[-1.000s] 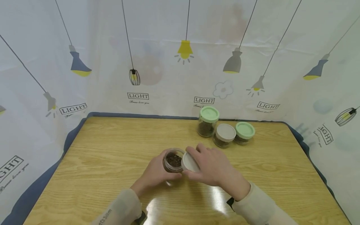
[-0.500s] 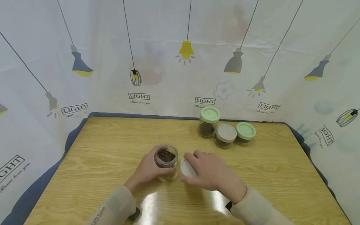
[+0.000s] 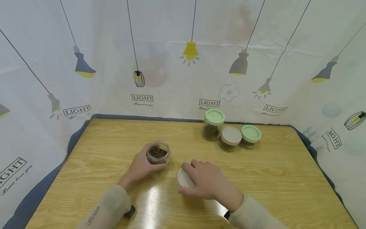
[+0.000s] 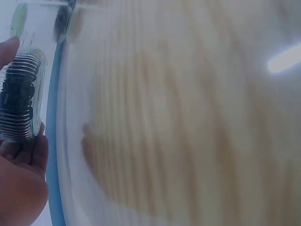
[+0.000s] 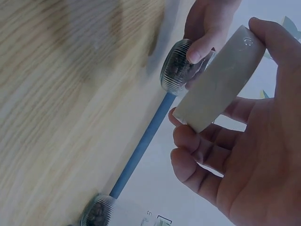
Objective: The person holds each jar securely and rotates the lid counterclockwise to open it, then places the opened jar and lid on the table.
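Observation:
In the head view my left hand [image 3: 140, 167] grips an uncovered glass jar [image 3: 166, 159] from its left side, thumb across the front. Dark brown, crumbly pieces [image 3: 158, 152] show inside it. The left wrist view catches the ribbed jar [image 4: 33, 75] at its left edge, between thumb and fingers. To the right and nearer the body, my right hand [image 3: 210, 183] holds a round greyish-white lid [image 3: 184, 178] by its edge. Seen from the right wrist, the lid [image 5: 221, 80] is side-on, pinched between thumb and fingertips, apart from the jar behind it.
Three lidded jars with dark contents stand at the table's back right: a taller one with a green lid [image 3: 215, 116], one with a greyish lid [image 3: 231, 135] and one with a green lid [image 3: 251, 133]. A printed cloth [image 3: 171, 63] surrounds the wooden table [image 3: 114, 136].
My left hand has carried the jar left and farther from the body. The right hand has drawn the lid slightly left and nearer the body, so the gap between jar and lid has grown.

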Motion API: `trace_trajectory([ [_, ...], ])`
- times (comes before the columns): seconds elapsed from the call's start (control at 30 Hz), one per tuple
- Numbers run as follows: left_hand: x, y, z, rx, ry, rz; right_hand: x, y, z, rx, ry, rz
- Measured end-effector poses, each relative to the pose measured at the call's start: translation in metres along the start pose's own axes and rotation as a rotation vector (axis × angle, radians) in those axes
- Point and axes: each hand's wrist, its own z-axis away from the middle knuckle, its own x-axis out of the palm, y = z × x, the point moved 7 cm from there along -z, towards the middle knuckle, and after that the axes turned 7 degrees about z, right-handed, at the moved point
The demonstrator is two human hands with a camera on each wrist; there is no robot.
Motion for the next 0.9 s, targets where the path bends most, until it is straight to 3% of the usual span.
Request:
trace_trajectory([
  [0.4, -0.035, -0.019, -0.004, -0.027, 0.037, -0.009, 0.012, -0.015, -0.006, -0.051, -0.009, -0.005],
  [0.9, -0.054, -0.034, -0.005, -0.081, 0.016, -0.001, 0.027, -0.032, -0.018, -0.048, -0.079, -0.065],
])
